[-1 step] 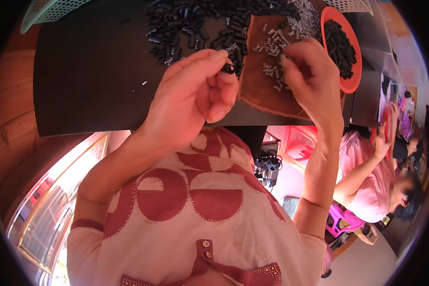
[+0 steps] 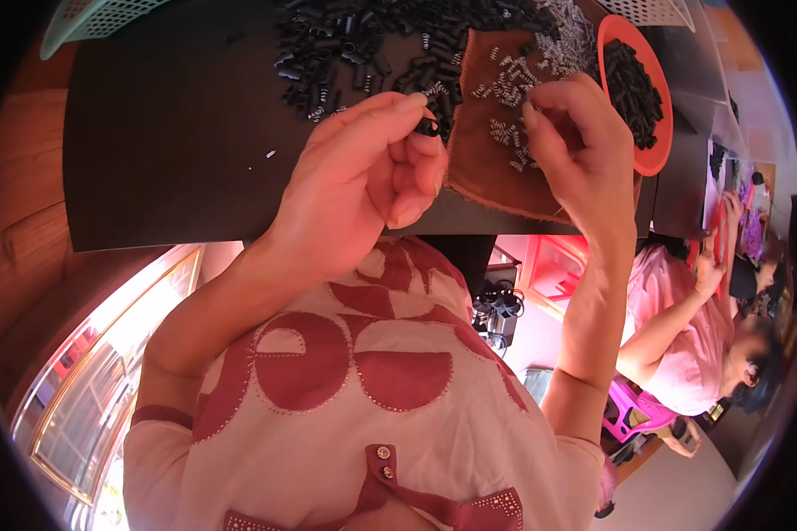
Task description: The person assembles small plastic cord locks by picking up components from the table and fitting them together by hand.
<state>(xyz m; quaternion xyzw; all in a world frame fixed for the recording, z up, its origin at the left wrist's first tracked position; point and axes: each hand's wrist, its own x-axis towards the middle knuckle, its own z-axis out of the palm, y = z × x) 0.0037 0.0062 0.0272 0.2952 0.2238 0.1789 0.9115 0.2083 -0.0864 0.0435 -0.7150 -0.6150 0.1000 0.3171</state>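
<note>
My left hand (image 2: 359,173) is closed on a short black tube (image 2: 428,127), pinched between thumb and fingers with its open end facing right. It hovers above the near part of the dark table. To its right, my right hand (image 2: 584,146) has thumb and forefinger pressed together over a brown cloth (image 2: 478,164). Whatever sits between those fingertips is too small to make out. Small metal springs (image 2: 509,87) lie scattered on the cloth beside the right fingertips, and a denser heap of springs (image 2: 565,40) rests behind them.
Loose black tubes (image 2: 345,40) are piled at the far middle of the dark table (image 2: 168,150). An orange-red bowl (image 2: 655,159) of black tubes stands right of my right hand. A green basket (image 2: 88,22) is at far left. Another person (image 2: 682,341) in pink sits at right.
</note>
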